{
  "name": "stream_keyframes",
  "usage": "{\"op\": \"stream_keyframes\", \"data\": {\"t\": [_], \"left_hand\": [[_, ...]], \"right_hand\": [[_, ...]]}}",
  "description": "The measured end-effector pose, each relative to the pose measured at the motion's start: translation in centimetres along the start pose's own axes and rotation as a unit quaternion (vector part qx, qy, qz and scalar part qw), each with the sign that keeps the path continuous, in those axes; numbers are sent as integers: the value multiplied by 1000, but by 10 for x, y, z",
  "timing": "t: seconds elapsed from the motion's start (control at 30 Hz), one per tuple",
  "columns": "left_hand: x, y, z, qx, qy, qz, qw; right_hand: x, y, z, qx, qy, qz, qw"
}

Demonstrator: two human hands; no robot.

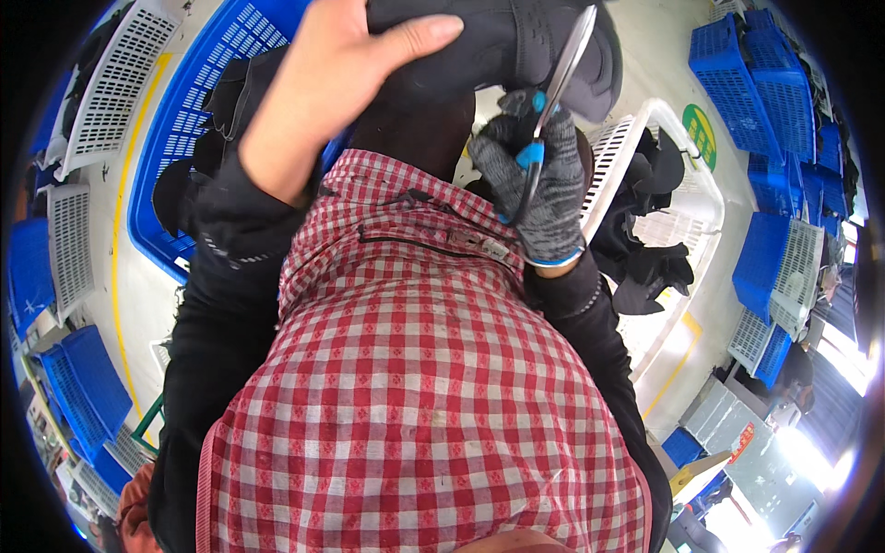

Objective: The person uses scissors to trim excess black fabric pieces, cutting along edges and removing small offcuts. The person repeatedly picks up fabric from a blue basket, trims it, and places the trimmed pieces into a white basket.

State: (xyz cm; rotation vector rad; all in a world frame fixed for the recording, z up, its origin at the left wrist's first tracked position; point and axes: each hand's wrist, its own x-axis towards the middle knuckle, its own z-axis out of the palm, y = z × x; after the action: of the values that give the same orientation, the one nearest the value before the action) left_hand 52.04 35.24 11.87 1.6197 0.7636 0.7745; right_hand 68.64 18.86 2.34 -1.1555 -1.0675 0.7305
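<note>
My bare left hand (336, 78) grips a black stitched piece (461, 60) that looks like a shoe upper. Its thumb lies across the top, and the other fingers are hidden beneath. A grey knit glove covers my right hand (542, 170), which is closed around a pair of scissors (573, 51). The metal blades point up and away, passing in front of the black piece's right end. They look closed together; whether they touch the piece I cannot tell. Blue patches show at the glove's fingers near the handles.
To the left stands a blue perforated basket (147, 203) holding black pieces. A white basket (705, 207) with more black pieces stands on the right. Blue and white crates (761, 92) are stacked along both sides. A red checked apron (415, 369) covers my lap.
</note>
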Motion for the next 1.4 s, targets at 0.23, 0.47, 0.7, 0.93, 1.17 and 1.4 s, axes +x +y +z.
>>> {"op": "stream_keyframes", "data": {"t": [0.23,0.47,0.7,0.93,1.17,1.4], "left_hand": [[39,-55,-7,258,-61,64,962],[46,-67,-19,26,-121,-67,990],[57,-57,-28,-74,-164,-122,976],[60,-61,-31,-30,-133,-150,979],[60,-64,-35,45,-110,-119,986],[61,-70,-34,4,-120,-128,984]], "right_hand": [[-52,6,-51,221,-136,241,935],[-45,12,-65,84,-239,280,926],[-10,32,-62,55,-258,262,928],[-1,42,-62,0,-240,245,939],[7,37,-59,-114,-250,169,947],[2,44,-59,-231,-219,89,944]]}}
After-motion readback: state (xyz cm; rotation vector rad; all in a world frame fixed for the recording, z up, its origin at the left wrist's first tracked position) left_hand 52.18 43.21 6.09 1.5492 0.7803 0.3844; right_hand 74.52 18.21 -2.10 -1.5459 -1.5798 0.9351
